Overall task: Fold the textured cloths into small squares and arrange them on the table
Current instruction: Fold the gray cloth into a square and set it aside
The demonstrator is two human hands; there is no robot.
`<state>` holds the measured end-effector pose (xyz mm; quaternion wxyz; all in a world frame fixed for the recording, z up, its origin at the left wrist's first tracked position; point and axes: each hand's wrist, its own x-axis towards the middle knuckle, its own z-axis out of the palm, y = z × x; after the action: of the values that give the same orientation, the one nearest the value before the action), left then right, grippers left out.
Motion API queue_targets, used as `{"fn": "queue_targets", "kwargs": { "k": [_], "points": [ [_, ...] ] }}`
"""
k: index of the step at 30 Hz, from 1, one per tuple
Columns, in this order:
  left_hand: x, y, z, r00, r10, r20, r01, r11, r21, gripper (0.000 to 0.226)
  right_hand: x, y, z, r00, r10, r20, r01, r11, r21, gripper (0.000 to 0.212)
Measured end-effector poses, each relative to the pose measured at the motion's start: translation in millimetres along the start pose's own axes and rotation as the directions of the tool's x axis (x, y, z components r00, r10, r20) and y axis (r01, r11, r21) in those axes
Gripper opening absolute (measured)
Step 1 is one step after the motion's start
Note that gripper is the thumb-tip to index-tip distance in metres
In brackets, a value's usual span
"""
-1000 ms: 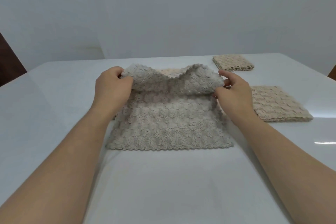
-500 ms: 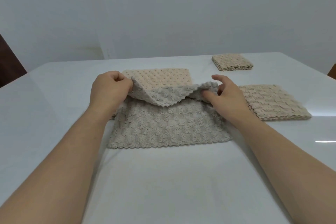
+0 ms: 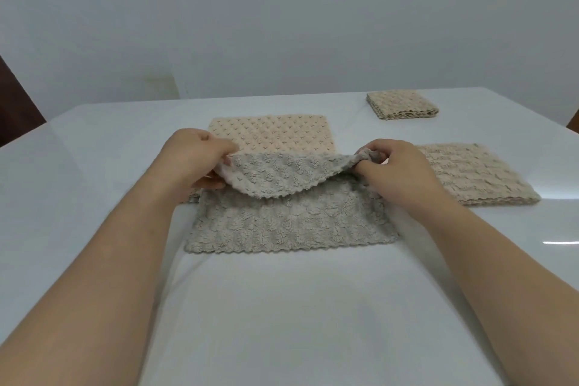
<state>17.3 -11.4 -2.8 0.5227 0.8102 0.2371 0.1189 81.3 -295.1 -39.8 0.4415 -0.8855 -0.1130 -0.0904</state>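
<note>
At the middle of the table (image 3: 282, 316), a person's left grip (image 3: 194, 160) and right grip (image 3: 398, 166) each pinch a far corner of the grey cloth (image 3: 291, 226), lifted over its near half, where uneven pulling could skew the fold or drag the peach cloth (image 3: 269, 135) partly beneath.

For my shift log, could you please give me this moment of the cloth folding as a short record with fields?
In work: grey cloth, far edge lifted and doubled over toward the near edge, near half flat on the table
Left hand: left hand pinches the lifted edge's left corner
Right hand: right hand pinches its right corner
Waiting: peach cloth, spread flat, partly under the grey one
Folded: small folded cloth far right; larger folded cloth nearer, right of the grey one
</note>
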Motion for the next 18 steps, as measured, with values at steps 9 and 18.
{"fn": "queue_targets", "kwargs": {
  "k": [9, 18],
  "points": [
    [4, 1, -28, 0.959, -0.027, 0.283, 0.046, 0.997, -0.062, 0.028, -9, -10, -10, 0.999, 0.053, -0.006, -0.052, 0.992, 0.117, 0.023],
    [2, -3, -44, 0.876, -0.078, 0.476, 0.044, 0.996, 0.083, 0.035, -14, -19, -10, 0.994, 0.08, 0.073, -0.087, 0.992, 0.095, 0.023]
  ]
}}
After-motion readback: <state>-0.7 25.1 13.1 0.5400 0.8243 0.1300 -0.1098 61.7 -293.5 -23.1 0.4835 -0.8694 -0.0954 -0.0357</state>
